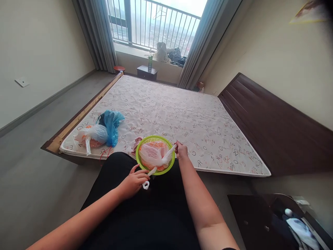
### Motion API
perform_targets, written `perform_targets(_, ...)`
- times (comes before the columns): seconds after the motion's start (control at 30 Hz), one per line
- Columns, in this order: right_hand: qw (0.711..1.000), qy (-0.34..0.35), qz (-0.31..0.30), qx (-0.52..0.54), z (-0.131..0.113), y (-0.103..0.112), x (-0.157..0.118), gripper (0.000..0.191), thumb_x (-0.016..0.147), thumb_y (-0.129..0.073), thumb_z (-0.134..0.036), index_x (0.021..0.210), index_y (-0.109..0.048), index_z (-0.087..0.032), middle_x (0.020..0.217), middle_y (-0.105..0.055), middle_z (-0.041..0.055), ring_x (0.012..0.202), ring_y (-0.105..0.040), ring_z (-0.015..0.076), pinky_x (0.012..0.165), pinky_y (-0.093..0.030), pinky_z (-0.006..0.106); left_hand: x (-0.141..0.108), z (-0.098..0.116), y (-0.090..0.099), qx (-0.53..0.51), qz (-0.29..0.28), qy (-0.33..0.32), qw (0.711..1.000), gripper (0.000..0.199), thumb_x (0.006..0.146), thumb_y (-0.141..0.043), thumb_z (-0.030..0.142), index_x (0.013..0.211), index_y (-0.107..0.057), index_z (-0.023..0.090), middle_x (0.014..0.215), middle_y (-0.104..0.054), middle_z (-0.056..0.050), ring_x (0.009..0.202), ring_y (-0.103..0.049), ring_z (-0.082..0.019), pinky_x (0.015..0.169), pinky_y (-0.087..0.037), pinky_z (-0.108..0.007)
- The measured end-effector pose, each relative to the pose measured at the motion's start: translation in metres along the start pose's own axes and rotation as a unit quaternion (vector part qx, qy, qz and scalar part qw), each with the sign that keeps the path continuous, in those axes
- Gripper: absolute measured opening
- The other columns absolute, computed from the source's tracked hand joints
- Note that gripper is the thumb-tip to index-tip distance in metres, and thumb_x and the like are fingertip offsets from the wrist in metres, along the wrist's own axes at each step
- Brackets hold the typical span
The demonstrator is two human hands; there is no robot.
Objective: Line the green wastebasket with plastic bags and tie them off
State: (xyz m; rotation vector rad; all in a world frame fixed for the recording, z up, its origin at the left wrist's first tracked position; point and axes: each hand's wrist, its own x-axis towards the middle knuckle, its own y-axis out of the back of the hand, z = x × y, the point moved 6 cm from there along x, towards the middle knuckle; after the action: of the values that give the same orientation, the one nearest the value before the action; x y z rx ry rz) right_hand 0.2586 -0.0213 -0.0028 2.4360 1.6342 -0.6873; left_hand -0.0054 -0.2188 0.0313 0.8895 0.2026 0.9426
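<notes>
A lime-green plastic basket (166, 166) rests at the near edge of a bare mattress (177, 114), partly over my lap. Inside it lies a clear plastic bag (152, 155) with orange-pink contents. My left hand (134, 182) grips one twisted white handle of the bag, pulled toward me below the basket rim. My right hand (181, 150) pinches the other handle at the basket's right rim. The two handles are stretched apart.
A blue plastic bag (112, 125) and a clear bag with orange contents (92, 135) lie on the mattress's near left corner. A dark headboard (273, 128) runs along the right. A dark nightstand (147, 72) stands under the window. Dark furniture (260, 222) holding items sits at bottom right.
</notes>
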Motion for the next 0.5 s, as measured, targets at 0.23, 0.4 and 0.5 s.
perform_targets(0.23, 0.985, 0.052, -0.157, -0.047, -0.028, -0.022, -0.036, 0.046, 0.067, -0.082, -0.058, 0.086, -0.071, -0.018, 0.079, -0.07, 0.0015, 0.054, -0.051, 0.0068, 0.045, -0.039, 0.019, 0.003, -0.009, 0.014, -0.027, 0.066, 0.037, 0.997, 0.028, 0.096, -0.057, 0.019, 0.115, -0.074, 0.029, 0.135, -0.071, -0.006, 0.134, -0.058, -0.025, 0.121, -0.032, -0.05)
perform_targets(0.4, 0.98, 0.064, -0.188, -0.009, -0.044, -0.032, -0.069, 0.044, 0.071, -0.082, -0.059, 0.088, -0.071, -0.02, 0.088, -0.071, 0.0029, 0.061, -0.053, 0.0085, 0.05, -0.047, 0.02, 0.015, -0.002, 0.036, -0.274, 0.095, 0.072, 0.954, 0.056, 0.092, -0.06, 0.061, 0.137, -0.065, 0.028, 0.155, -0.053, -0.013, 0.15, -0.039, -0.034, 0.125, -0.026, -0.056)
perform_targets(0.5, 0.974, 0.08, -0.212, 0.031, -0.061, -0.039, -0.087, 0.04, 0.074, -0.082, -0.057, 0.087, -0.07, -0.021, 0.091, -0.071, 0.0026, 0.065, -0.055, 0.0099, 0.052, -0.05, 0.021, 0.021, -0.015, 0.049, -0.527, 0.226, 0.133, 0.808, 0.075, 0.097, -0.025, 0.076, 0.143, -0.057, 0.026, 0.157, -0.049, -0.015, 0.15, -0.041, -0.033, 0.12, -0.035, -0.056)
